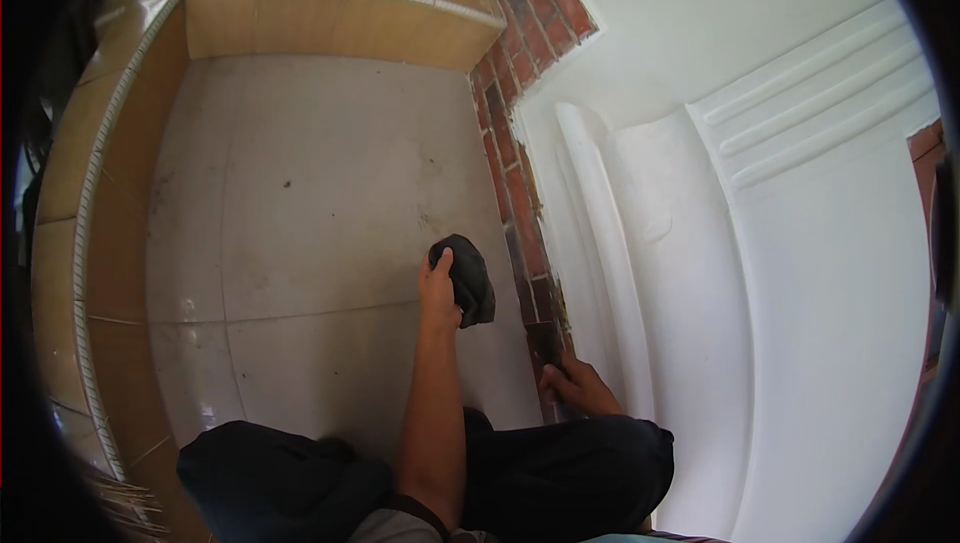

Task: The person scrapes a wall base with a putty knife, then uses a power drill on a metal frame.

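My left hand [438,288] is closed on a bunched black cloth [468,281], with the thumb lying over its upper edge. It holds the cloth above the grey tiled floor [300,193]. Down by the wall, the fingers of my right hand [583,389] wrap round a scraper [543,340]. The scraper's dark flat blade overlaps the low strip of red bricks [519,205] at the wall's foot. Pale smears run along the edge where the bricks meet the white wall.
On the right rises a white wall [830,293] with raised moulding [612,253]. A low tan tiled ledge [320,21] with a white rope-like trim bounds the floor at the back and left. My bent knees in dark trousers [570,463] fill the near edge.
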